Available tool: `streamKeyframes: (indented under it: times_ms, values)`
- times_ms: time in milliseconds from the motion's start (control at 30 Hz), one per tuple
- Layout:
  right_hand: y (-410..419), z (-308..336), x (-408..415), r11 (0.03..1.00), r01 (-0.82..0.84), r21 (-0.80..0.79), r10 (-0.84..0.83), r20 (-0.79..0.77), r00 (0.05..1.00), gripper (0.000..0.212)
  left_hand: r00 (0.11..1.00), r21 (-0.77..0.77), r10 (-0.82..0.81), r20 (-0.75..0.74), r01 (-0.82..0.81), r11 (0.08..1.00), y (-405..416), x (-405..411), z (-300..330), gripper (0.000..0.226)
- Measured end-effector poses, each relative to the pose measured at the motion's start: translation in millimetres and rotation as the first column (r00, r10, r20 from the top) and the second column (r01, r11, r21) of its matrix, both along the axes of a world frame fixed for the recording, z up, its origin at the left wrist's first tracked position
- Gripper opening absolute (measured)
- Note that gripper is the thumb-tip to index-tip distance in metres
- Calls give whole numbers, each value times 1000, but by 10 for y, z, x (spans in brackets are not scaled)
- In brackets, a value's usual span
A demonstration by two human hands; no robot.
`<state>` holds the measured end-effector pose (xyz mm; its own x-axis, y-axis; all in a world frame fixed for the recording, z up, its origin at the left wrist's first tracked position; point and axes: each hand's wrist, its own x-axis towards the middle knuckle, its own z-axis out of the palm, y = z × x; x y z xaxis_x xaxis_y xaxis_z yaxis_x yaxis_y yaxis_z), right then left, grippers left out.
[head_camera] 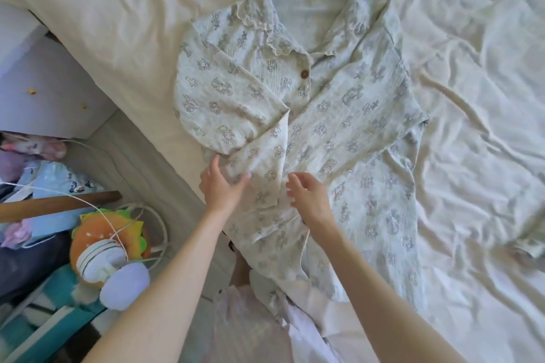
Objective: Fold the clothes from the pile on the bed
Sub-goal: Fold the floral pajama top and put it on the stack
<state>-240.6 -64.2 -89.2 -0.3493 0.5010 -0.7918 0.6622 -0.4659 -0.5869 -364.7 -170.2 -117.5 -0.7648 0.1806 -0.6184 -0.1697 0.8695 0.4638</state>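
My left hand (219, 186) lies with fingers spread and relaxed on the near edge of a printed pyjama shirt (309, 127), thumb out on the cloth, pinching nothing. My right hand (308, 194) sits just beside it, fingers loosely curved with the tips touching or just above the fabric; I cannot tell which, but it holds nothing.

The shirt lies front up across the bed (118, 23), collar (265, 23) away from me, hem toward me at the bed's edge. Its left sleeve (212, 97) is already laid in over the chest; the right side still spreads out over the rumpled sheet. A brown button (304, 74) shows below the frilled collar.

The cloth looks thin, crinkled and very light, so I judge it will drape, bunch and slide on the sheet rather than hold a crease. Flat palms should smooth it. For a fold I would take hold at the seams, the hem corners or the shoulders, clear of the frill.

Off the bed to the left sit a small white fan (112, 268) and a burger-shaped plush (109, 233).
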Motion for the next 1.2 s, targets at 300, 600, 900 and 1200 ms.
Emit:
streamKeyframes:
  times_ms: [300, 600, 900, 1200]
  values:
    - [245, 103, 899, 843, 431, -323, -498, -163, 852, 50, 837, 435, -517, -178, 539, 722, 529, 564, 777, 21]
    - [466, -81, 850, 885, 397, -243, -385, 99, 918, 52, 524, -20, -831, -186, 844, 537, 250, 792, 249, 55]
    - [477, 84, 907, 869, 494, 6, -494, -15, 869, 2, 388, -220, -875, -290, 863, 455, 215, 1071, 281, 70]
    - [472, -106, 1616, 824, 535, 188, -563, 163, 810, 16, 432, -32, -871, -233, 892, 451, 233, 1322, 214, 55]
